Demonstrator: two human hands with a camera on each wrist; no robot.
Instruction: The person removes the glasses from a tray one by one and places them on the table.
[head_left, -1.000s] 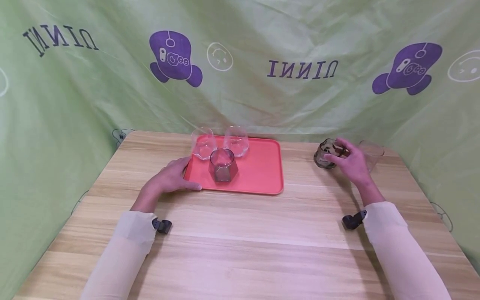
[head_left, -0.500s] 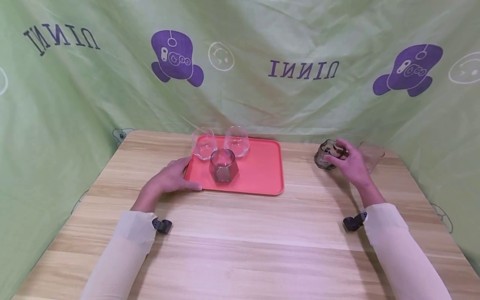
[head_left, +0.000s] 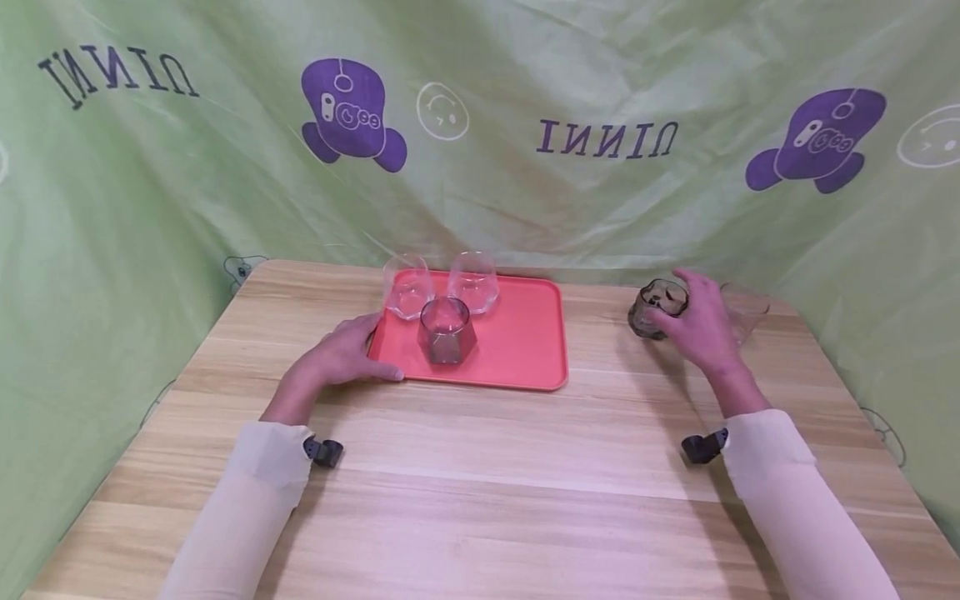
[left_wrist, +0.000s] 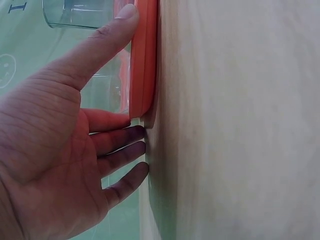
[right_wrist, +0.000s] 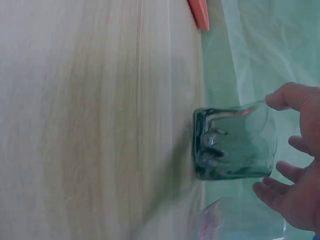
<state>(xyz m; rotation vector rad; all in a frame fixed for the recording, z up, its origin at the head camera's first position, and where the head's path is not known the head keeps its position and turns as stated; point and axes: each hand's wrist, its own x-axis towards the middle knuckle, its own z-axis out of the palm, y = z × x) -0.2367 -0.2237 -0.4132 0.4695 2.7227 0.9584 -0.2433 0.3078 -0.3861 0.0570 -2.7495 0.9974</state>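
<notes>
Right hand (head_left: 697,327) up at the far right corner of the table (head_left: 480,467), fingers (right_wrist: 289,97) curled round a dark glass (head_left: 652,308). Thumb at the rim on one side, fingertips at the other side, small gaps showing in the right wrist view, so a firm grip cannot be told. Dark glass upright on the wood, wavy walls, well apart from the tray (head_left: 525,350). Just behind the hand, a clear cup (head_left: 746,307), right by the far edge.

Left hand (head_left: 341,357) flat and relaxed at the tray's near left corner. Thumb (left_wrist: 107,37) straight along the tray's near rim, touching it. Other fingers (left_wrist: 117,145) spread on the wood just beside the corner. Nothing gripped.

Red tray near the middle of the far edge. Three glasses on its left half: two clear ones at the back, a left glass (head_left: 407,287) and a right glass (head_left: 473,282) side by side, and a grey glass (head_left: 446,331) in front, close to both. All upright. Tray's right half bare.

Pale sleeves on both arms, a small black clip (head_left: 324,452) at the left wrist, another clip (head_left: 701,447) at the right. Green cloth (head_left: 480,125) with purple shapes behind the table.
</notes>
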